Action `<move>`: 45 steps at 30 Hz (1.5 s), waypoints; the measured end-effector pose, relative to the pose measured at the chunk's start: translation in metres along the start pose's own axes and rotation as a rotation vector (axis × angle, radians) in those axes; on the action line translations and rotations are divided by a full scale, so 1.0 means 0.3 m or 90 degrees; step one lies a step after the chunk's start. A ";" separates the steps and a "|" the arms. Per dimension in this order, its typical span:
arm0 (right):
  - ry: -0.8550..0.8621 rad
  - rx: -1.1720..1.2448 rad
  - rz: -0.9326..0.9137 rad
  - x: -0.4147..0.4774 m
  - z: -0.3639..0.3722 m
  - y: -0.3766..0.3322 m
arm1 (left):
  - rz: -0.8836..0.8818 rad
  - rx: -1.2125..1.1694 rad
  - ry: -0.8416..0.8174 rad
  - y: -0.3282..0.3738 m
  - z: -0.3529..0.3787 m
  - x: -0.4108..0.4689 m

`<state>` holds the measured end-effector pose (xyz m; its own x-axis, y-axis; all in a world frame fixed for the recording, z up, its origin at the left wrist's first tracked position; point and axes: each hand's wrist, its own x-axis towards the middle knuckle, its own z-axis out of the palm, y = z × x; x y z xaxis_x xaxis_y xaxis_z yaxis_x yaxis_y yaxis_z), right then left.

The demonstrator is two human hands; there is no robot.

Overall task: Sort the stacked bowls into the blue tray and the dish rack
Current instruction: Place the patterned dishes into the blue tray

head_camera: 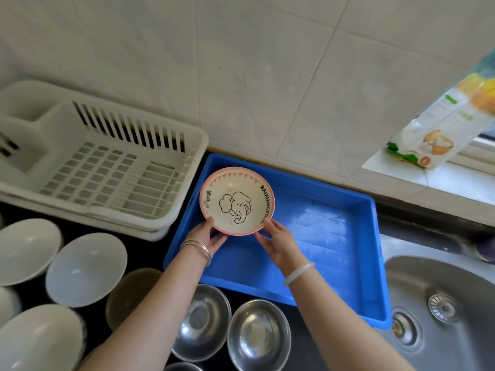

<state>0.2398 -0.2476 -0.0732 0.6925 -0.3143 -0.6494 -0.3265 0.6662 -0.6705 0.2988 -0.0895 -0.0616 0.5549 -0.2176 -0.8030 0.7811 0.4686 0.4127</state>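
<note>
Pink-rimmed bowl is held level between your left hand and right hand, each gripping its near rim, over the far-left corner of the blue tray, so I think the way is straight down.

Home kitchen, steel sink, tiled wall, dish rack

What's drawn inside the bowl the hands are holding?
A black-outline elephant on the cream bowl, with a pink rim and triangles. Head view.
</note>
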 end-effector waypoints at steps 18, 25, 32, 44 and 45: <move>0.018 -0.180 -0.011 -0.079 -0.018 -0.040 | 0.112 0.059 0.034 -0.089 0.037 -0.080; 0.022 -0.248 -0.089 -0.267 -0.173 -0.080 | 0.183 0.180 -0.012 -0.274 0.085 -0.271; 0.128 -0.436 -0.166 -0.567 -0.546 -0.115 | 0.101 0.476 -0.152 -0.607 0.193 -0.429; 0.383 -0.745 -0.150 -0.943 -1.194 0.006 | -0.063 0.833 -0.340 -1.117 0.231 -0.580; 0.397 -0.725 -0.146 -0.954 -1.213 0.020 | -0.091 0.827 -0.342 -1.132 0.227 -0.584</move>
<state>-0.1946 -0.3999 -0.0219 0.4938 -0.8039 -0.3315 -0.8097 -0.2860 -0.5124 -0.0442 -0.2687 -0.0319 0.2589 -0.6282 -0.7337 0.3791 -0.6326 0.6754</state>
